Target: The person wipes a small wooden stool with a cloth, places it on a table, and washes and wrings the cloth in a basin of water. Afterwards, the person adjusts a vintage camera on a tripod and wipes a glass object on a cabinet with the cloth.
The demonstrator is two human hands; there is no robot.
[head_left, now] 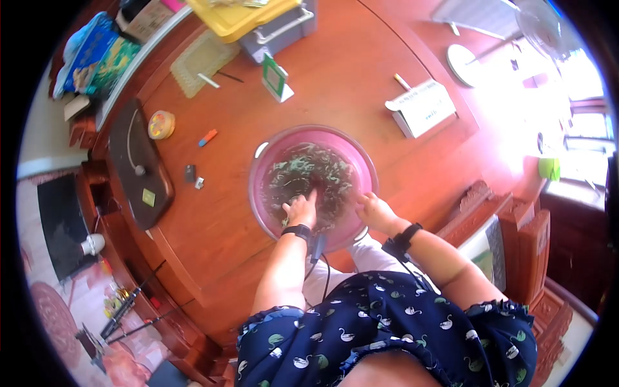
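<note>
A pink round basin (365,169) stands on the wooden table directly in front of me. Inside lies a loose mass of dark, pale-green-flecked shreds (316,166), like dried leaves or herbs; their exact kind is unclear. My left hand (301,210) reaches into the basin from the near side, its fingers apart and touching the shreds. Over the basin's right rim is my right hand (376,213), fingers curled together; anything between them is too small to make out. Both wrists wear black bands.
On the table are a white box (422,108), a green-framed stand (275,79), a grey bin with a yellow lid (277,39), a round tub (161,124), an orange-and-blue marker (207,137) and a dark tray (132,168). A carved wooden chair (516,245) stands at right.
</note>
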